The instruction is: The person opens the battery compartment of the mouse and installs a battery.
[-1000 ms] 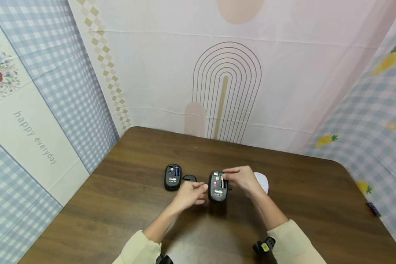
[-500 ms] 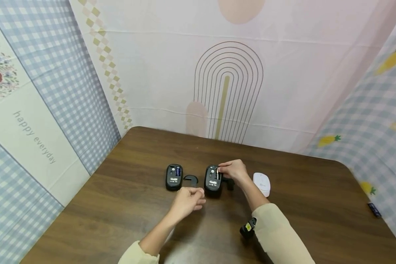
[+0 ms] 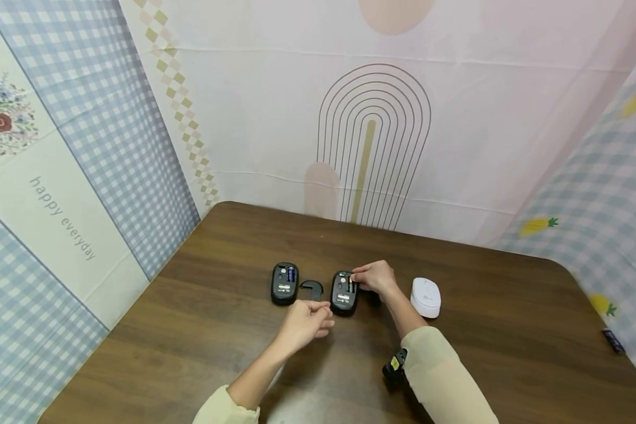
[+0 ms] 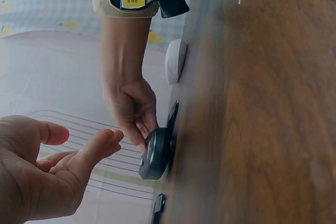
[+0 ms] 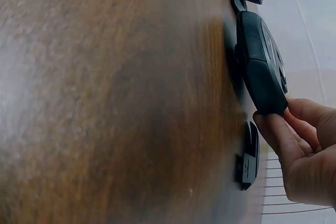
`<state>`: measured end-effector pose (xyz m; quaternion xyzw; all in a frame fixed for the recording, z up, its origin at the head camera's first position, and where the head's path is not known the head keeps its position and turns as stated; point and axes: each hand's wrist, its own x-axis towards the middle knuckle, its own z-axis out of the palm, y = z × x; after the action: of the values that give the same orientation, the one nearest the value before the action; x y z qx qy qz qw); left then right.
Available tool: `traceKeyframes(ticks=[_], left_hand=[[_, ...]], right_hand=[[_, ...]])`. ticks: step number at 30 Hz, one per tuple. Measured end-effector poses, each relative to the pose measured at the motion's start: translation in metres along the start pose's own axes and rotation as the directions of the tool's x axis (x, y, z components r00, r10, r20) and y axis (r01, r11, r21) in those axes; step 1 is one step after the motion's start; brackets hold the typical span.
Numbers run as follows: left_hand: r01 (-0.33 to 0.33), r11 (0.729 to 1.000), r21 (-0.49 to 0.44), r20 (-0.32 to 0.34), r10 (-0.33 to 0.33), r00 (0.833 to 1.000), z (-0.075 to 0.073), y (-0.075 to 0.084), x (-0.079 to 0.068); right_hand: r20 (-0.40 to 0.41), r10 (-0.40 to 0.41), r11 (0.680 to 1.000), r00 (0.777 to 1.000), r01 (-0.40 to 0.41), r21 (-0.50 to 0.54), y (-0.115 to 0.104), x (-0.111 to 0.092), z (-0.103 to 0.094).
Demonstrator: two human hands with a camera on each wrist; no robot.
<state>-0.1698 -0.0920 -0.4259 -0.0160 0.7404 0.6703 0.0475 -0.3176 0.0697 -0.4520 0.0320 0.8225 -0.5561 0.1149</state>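
Observation:
A black computer mouse (image 3: 344,299) lies bottom up, its battery slot uncovered. My right hand (image 3: 378,278) pinches its far right edge between thumb and fingers, as the right wrist view also shows on the mouse (image 5: 257,72). Just in front of that mouse, my left hand (image 3: 303,324) holds nothing, its thumb and fingers apart in the left wrist view. Further left rests a second overturned black mouse (image 3: 284,288) with a blue battery (image 3: 291,274) in its slot. A black battery cover (image 3: 312,288) sits between the two mice. Another black cover (image 5: 250,156) lies beside my right hand.
A white mouse (image 3: 426,298) stands to the right of my right hand. A dark battery (image 3: 613,341) lies at the right edge of the brown wooden table (image 3: 514,330). Patterned cloths (image 3: 259,118) hang behind and beside it.
The mouse between my hands, tilted up a second ago, now lies lower, near the table. My left hand has come off its side; my right hand keeps hold of its right edge.

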Motion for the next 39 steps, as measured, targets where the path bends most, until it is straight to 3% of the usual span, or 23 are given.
traceKeyframes(ticks=[11,27,34,39], left_hand=[[0.014,1.0,0.001,0.01,-0.014,1.0,0.002,0.0,0.002],[0.001,1.0,0.002,0.021,-0.001,1.0,0.005,0.0,0.005],[0.0,1.0,0.007,0.023,0.0,1.0,0.007,-0.001,0.005],[-0.009,1.0,0.011,0.025,0.009,1.0,0.009,0.0,0.005]], right_hand=[[-0.011,0.013,1.0,1.0,-0.013,0.016,0.003,0.003,0.002],[-0.058,-0.031,0.995,0.998,0.025,-0.099,0.005,0.001,-0.002],[-0.111,-0.116,0.947,0.987,0.076,-0.311,-0.003,-0.005,-0.016],[-0.114,-0.202,0.9,0.973,0.139,-0.414,-0.009,-0.014,-0.049]])
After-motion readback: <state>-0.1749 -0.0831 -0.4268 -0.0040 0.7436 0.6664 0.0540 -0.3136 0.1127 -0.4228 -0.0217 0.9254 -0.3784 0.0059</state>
